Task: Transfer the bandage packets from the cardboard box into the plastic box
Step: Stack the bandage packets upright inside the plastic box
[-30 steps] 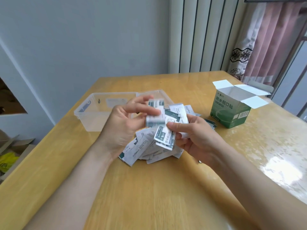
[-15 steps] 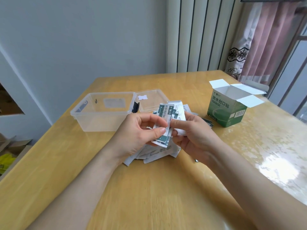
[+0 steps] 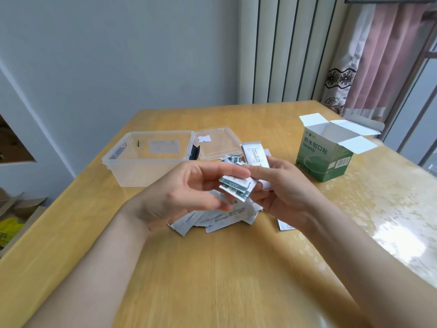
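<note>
1. Two bare hands meet above the middle of a wooden table (image 3: 212, 268), over a loose pile of bandage packets (image 3: 212, 217) lying flat on the wood
2. The left hand (image 3: 186, 192) is half open, palm turned right; its index finger reaches forward and rests on top of a small stack of packets (image 3: 237, 189), the other fingers curled loosely underneath
3. The right hand (image 3: 281, 188) is closed around that same stack from the right side, thumb on top, fingers below; one longer white packet (image 3: 255, 155) stands up behind its fingers
4. A clear plastic box (image 3: 132, 171) sits on the table behind the left hand, with no packets visible inside; its clear lid (image 3: 220, 143) lies just beside it to the right
5. A green cardboard box (image 3: 324, 159) stands upright at the right, well apart from the hands, top flaps open
6. One more packet (image 3: 283, 225) lies on the table under the right wrist
</note>
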A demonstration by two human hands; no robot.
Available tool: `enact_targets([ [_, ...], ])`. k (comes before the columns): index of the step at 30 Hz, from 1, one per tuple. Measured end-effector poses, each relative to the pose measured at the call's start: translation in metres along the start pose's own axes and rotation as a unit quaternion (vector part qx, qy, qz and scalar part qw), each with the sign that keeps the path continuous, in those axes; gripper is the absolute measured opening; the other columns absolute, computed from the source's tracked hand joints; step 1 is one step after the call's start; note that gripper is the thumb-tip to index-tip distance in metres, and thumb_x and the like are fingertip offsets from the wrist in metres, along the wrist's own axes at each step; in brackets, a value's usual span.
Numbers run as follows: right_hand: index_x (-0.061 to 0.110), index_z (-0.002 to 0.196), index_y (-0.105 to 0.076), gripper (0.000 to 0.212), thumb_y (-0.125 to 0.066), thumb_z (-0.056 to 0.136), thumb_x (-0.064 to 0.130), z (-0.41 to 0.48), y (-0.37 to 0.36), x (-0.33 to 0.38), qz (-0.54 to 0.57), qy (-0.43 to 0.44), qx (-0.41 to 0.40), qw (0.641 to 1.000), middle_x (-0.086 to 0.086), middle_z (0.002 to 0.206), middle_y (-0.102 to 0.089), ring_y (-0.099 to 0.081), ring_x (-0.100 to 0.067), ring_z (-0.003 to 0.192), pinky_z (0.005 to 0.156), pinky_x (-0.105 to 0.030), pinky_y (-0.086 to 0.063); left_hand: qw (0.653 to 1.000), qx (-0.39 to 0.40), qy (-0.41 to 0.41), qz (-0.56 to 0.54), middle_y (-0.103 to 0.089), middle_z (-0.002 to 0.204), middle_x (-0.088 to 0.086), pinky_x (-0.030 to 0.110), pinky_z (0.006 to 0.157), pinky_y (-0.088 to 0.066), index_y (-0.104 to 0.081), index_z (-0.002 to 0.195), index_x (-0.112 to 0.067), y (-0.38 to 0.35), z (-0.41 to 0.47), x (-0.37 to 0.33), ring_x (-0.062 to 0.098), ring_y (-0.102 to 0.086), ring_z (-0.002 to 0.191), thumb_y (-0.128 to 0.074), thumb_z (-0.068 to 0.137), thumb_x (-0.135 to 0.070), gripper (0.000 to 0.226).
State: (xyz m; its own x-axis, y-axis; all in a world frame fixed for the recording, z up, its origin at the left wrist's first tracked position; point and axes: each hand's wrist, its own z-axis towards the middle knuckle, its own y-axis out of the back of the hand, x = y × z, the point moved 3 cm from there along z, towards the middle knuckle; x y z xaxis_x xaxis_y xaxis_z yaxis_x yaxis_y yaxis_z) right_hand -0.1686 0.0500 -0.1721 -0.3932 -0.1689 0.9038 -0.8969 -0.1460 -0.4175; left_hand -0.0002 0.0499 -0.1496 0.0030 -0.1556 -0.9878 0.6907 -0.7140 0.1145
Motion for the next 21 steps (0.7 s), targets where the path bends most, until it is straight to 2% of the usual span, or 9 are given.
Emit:
enact_targets([
  [3,0.001,0.104,-0.057,0.015,-0.053,0.091,-0.004,0.0,-0.003,-0.003,-0.013,-0.016,0.008,1.0,-0.007,0.069,-0.059,-0.043,-0.008,0.046,0.04,-0.015,-0.033,0.97,-0.163,-0.069,0.166,-0.072,0.098,-0.003,0.039,0.086,-0.049,-0.077,0.097,-0.021,-0.002,0.009,-0.001,0.033,-0.06,0.098,-0.079,0.076,-0.02,0.021],
  [5,0.003,0.101,-0.061,0.013,-0.052,0.096,0.01,-0.002,-0.005,-0.005,-0.062,-0.013,-0.01,0.998,-0.01,0.071,-0.061,-0.046,-0.013,0.049,0.043,-0.018,-0.038,0.961,-0.229,-0.105,0.116,-0.071,0.09,0.007,0.032,0.077,-0.046,-0.078,0.09,-0.016,-0.003,0.01,-0.003,0.036,-0.056,0.085,-0.075,0.077,-0.024,0.016],
  [7,0.005,0.107,-0.063,0.035,-0.047,0.099,0.035,-0.002,-0.007,-0.006,-0.062,-0.008,-0.027,0.998,-0.014,0.082,-0.067,-0.053,-0.017,0.056,0.05,-0.023,-0.045,0.963,-0.253,-0.09,-0.019,-0.071,0.082,0.009,0.02,0.057,-0.035,-0.078,0.086,-0.011,-0.001,0.01,-0.004,0.025,-0.044,0.057,-0.07,0.076,-0.021,0.015],
  [9,0.011,0.112,-0.066,0.049,-0.041,0.098,0.05,-0.003,-0.009,-0.005,-0.051,-0.008,-0.005,0.999,-0.013,0.091,-0.07,-0.059,-0.02,0.067,0.057,-0.027,-0.05,0.961,-0.265,-0.048,-0.068,-0.059,0.072,0.011,0.026,0.054,-0.018,-0.077,0.082,-0.007,0.0,0.011,0.003,0.023,-0.019,0.06,-0.07,0.075,-0.025,0.02],
  [10,0.013,0.113,-0.067,0.052,-0.039,0.097,0.053,-0.004,-0.012,-0.006,-0.053,-0.011,0.018,0.998,-0.012,0.092,-0.07,-0.061,-0.02,0.072,0.06,-0.029,-0.052,0.961,-0.269,-0.034,-0.062,-0.052,0.071,0.012,0.028,0.054,-0.017,-0.075,0.083,-0.003,-0.001,0.013,0.008,0.023,-0.018,0.062,-0.071,0.075,-0.028,0.027],
  [14,0.003,0.111,-0.061,0.047,-0.039,0.1,0.043,-0.01,-0.023,-0.009,-0.06,-0.016,0.059,0.996,-0.015,0.076,-0.063,-0.063,-0.025,0.066,0.055,-0.03,-0.053,0.957,-0.291,-0.012,0.015,-0.049,0.06,0.013,0.024,0.052,-0.041,-0.072,0.079,-0.005,-0.018,0.018,0.017,0.021,-0.04,0.048,-0.069,0.082,-0.031,0.027],
  [17,0.004,0.1,-0.055,0.032,-0.04,0.103,0.032,-0.011,-0.023,-0.009,-0.058,-0.005,0.041,0.997,-0.012,0.066,-0.054,-0.05,-0.02,0.051,0.043,-0.024,-0.04,0.942,-0.324,-0.033,0.08,-0.049,0.078,0.013,0.02,0.055,-0.047,-0.067,0.103,-0.017,-0.019,0.019,0.015,0.011,-0.053,0.047,-0.073,0.084,-0.021,0.021],
  [19,0.009,0.102,-0.054,0.026,-0.04,0.103,0.031,-0.01,-0.021,-0.009,-0.074,-0.007,0.044,0.996,-0.013,0.068,-0.051,-0.042,-0.018,0.048,0.043,-0.022,-0.03,0.932,-0.344,-0.04,0.108,-0.055,0.102,0.0,0.011,0.068,-0.047,-0.054,0.127,-0.026,-0.011,0.016,0.015,-0.002,-0.06,0.069,-0.073,0.085,-0.015,0.047],
  [21,0.009,0.108,-0.055,0.026,-0.04,0.104,0.03,-0.012,-0.019,-0.006,-0.113,-0.014,0.07,0.991,-0.012,0.068,-0.051,-0.039,-0.016,0.045,0.044,-0.022,-0.026,0.944,-0.322,-0.032,0.069,-0.06,0.113,-0.007,0.016,0.071,-0.048,-0.048,0.136,-0.029,-0.001,0.014,0.013,0.001,-0.06,0.087,-0.07,0.088,-0.016,0.054],
])
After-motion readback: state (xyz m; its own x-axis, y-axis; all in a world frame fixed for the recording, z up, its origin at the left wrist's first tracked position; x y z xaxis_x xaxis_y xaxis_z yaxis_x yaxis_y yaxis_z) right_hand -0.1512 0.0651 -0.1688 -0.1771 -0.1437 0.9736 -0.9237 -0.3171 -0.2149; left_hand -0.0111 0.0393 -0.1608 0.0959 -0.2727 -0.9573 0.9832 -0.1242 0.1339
